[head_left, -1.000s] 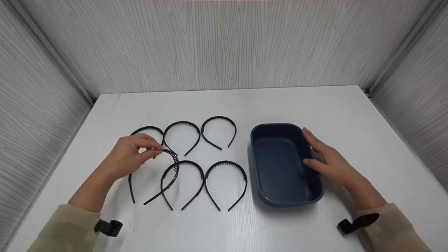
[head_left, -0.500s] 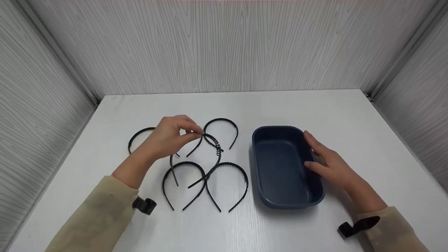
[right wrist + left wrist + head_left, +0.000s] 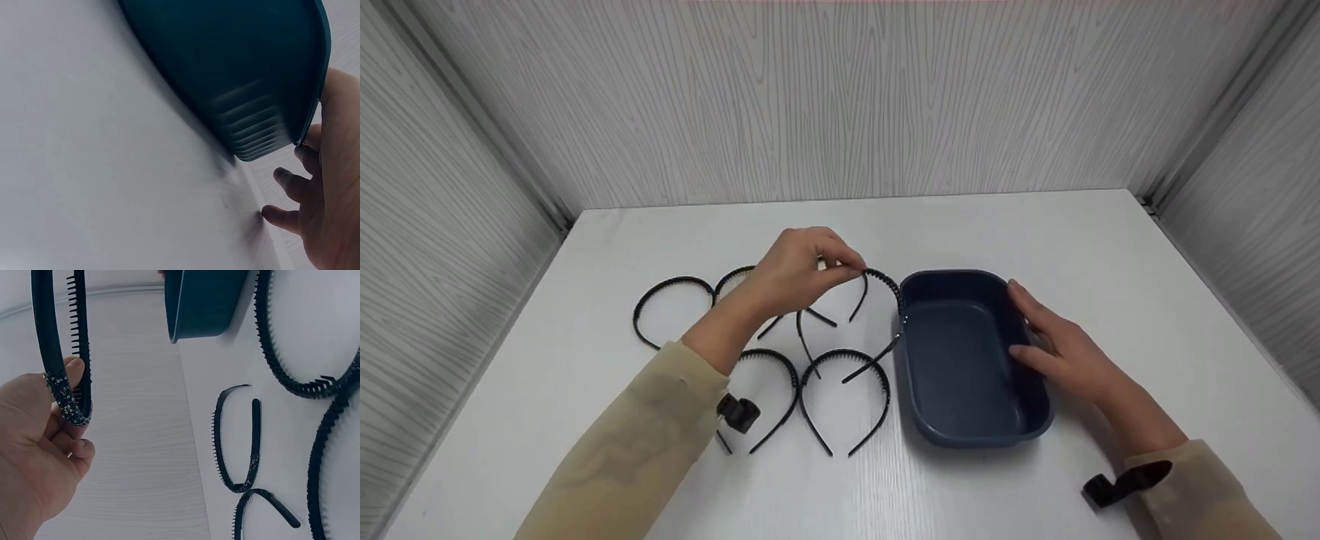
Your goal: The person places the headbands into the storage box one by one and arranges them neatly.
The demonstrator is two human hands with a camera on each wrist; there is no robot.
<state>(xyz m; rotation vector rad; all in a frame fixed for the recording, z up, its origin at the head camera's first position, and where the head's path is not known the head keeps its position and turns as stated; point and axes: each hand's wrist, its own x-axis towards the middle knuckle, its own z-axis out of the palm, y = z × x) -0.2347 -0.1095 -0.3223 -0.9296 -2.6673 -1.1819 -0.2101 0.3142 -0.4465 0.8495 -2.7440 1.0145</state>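
In the head view my left hand [image 3: 802, 270] pinches a black toothed headband [image 3: 901, 304] near the top of its arch. Its ends hang down, and one side overlaps the left rim of the dark blue plastic bin [image 3: 960, 367]. Glittery speckles cover part of this headband in the left wrist view, with my thumb [image 3: 74, 372] against its inner side. My right hand [image 3: 1069, 349] grips the bin's right wall, thumb inside and fingers outside. From the right wrist view, the fingers [image 3: 295, 185] spread past the bin's ribbed corner [image 3: 253, 129].
Several more black headbands lie left of the bin in two rows. One headband [image 3: 844, 351] is at the front right, another [image 3: 675, 280] at the back left. My left forearm [image 3: 637, 442] crosses over the front row. A pale wood-grain panel [image 3: 840, 97] stands behind the white table.
My left hand has carried the pinched headband rightward and slightly back, from over the left side of the rows to the bin's left rim. The right hand and the bin stay in place.
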